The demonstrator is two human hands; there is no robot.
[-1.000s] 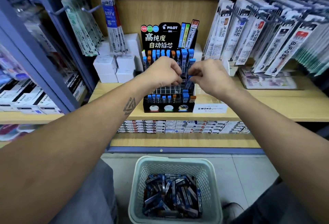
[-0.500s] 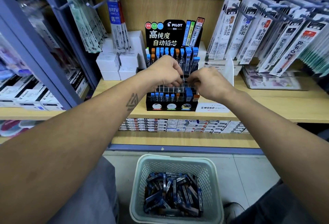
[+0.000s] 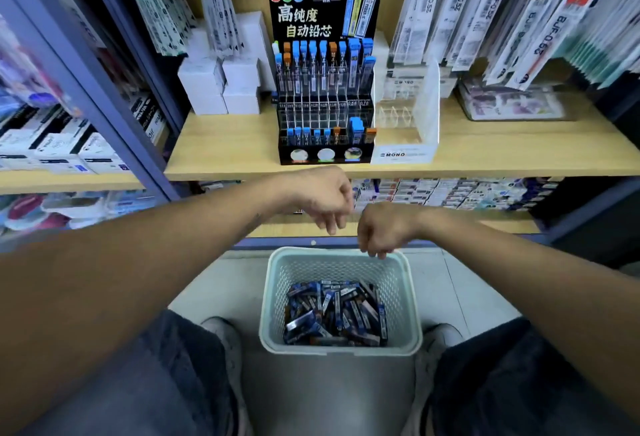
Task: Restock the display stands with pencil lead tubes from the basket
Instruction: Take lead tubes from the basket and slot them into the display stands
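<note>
- The pencil lead tubes [image 3: 334, 311] lie in a loose, criss-crossed heap on the bottom of the pale green basket [image 3: 277, 300], which stands on the floor between the person's shoes, below the front edge of the shelf.
- The step in hand reads as a reach down for the next tubes. Best to pick from the top of the heap, taking tubes that lie roughly parallel so they come up already lined up (a tangled fistful would need sorting in the air).
- The right hand [image 3: 381, 229] hangs just above the basket's far rim, fingers loosely curled downward and holding nothing that I can see; it is the nearer one to dip in.
- The left hand [image 3: 320, 200] is a little higher, just beside the right, fingers also slack and seemingly carrying nothing.
- The black display stand [image 3: 325, 96] sits near the shelf's front edge. Its back tier is well filled with blue and orange caps, the front tier holds a short row, and the clear middle slots look bare, so that is likely where new tubes belong.
- Match cap colour and slot label before dropping a tube in (labels are too small to read here), cap upward.
- Just beside it, the clear MONO stand [image 3: 408, 124] looks unfilled too.
</note>
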